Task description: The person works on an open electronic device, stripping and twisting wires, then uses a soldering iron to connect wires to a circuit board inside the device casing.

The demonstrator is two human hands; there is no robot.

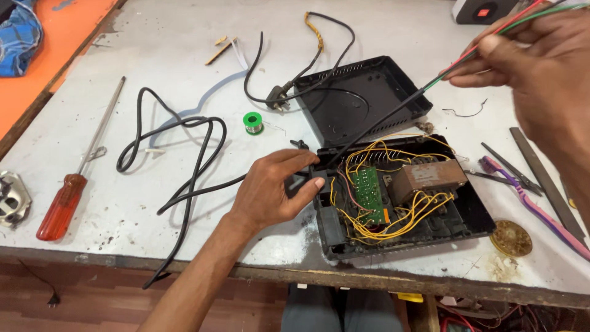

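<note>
An open black device case (473,220) lies on the white table, with a green circuit board (367,187), a brown transformer (426,178) and many yellow wires (393,230) inside. My left hand (273,187) grips the case's left end where a black cable (184,190) enters. My right hand (541,67), raised at the upper right, pinches red and green wire ends (491,34) of a black cable (381,123) that runs down into the case. The case's black lid (362,98) lies upside down just behind.
A red-handled screwdriver (61,206) lies at the left. A green solder spool (252,122) and a black plug lead (279,98) sit mid-table. Files (544,181), a purple toothbrush (534,209) and a round brass tin (511,238) lie to the right. An orange surface (55,37) is at the far left.
</note>
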